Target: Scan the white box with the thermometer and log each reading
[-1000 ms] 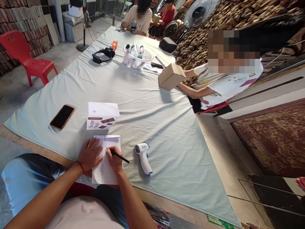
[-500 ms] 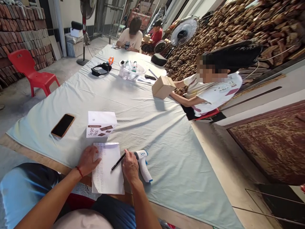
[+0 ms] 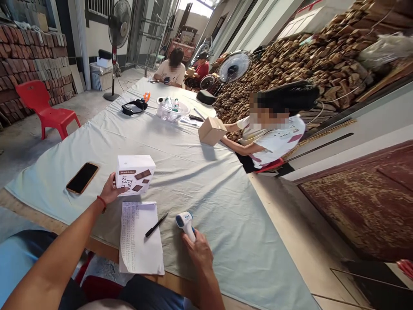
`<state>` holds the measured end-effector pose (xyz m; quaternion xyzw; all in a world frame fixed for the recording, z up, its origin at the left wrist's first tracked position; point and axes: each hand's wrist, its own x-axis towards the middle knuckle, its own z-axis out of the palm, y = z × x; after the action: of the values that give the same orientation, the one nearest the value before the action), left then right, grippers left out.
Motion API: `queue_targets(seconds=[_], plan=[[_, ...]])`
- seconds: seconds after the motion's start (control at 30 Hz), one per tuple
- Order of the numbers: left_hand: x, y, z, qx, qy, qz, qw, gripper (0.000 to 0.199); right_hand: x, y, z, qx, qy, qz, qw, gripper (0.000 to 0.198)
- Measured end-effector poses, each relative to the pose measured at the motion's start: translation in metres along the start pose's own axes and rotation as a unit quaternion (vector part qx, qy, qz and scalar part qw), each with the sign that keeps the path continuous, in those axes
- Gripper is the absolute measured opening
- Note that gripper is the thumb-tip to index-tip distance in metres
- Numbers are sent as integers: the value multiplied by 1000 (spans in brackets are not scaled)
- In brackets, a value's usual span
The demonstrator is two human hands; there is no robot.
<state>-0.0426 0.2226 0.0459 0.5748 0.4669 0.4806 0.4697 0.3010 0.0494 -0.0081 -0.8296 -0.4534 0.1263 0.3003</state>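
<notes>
Fingers (image 3: 189,242) of right hand (image 3: 201,253): closed round the handle of an infrared thermometer (image 3: 184,221), right of the paper pad (image 3: 143,255), a hold suiting its pistol shape. Pen (image 3: 156,225): laid across the pad's right edge, presumably leaving that hand free. Left hand (image 3: 110,189): gripping a white carton (image 3: 137,177) beyond the pad by its lower left corner, seemingly to steady it.

White box (image 3: 138,177): you can read "u-per Meal", start hidden, below a brown band (image 3: 127,172) beginning "Nutri". Nearer you than the box, the paper pad (image 3: 140,252) carries rows too small to read.
</notes>
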Motion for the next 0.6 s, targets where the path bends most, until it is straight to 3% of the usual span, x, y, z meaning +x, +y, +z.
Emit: queue_targets(seconds=[0.07,0.13,0.23,0.33,0.47,0.6], plan=[[-14,4,1,-53,-13,-36,998,73,-9,-20,-3,124,-24,22,992,46],[-29,7,0,-55,6,-49,997,66,-26,-48,-4,252,-79,38,964,46],[-44,9,-2,-22,34,-34,999,58,-54,-96,1,417,-193,27,888,44],[-51,8,-1,3,30,-17,999,53,-74,-138,12,493,-271,13,826,38],[-54,2,0,14,35,-4,999,55,-78,-169,27,517,-310,25,797,33],[-56,-3,-2,27,40,-14,999,61,-72,-178,40,520,-311,34,795,33]])
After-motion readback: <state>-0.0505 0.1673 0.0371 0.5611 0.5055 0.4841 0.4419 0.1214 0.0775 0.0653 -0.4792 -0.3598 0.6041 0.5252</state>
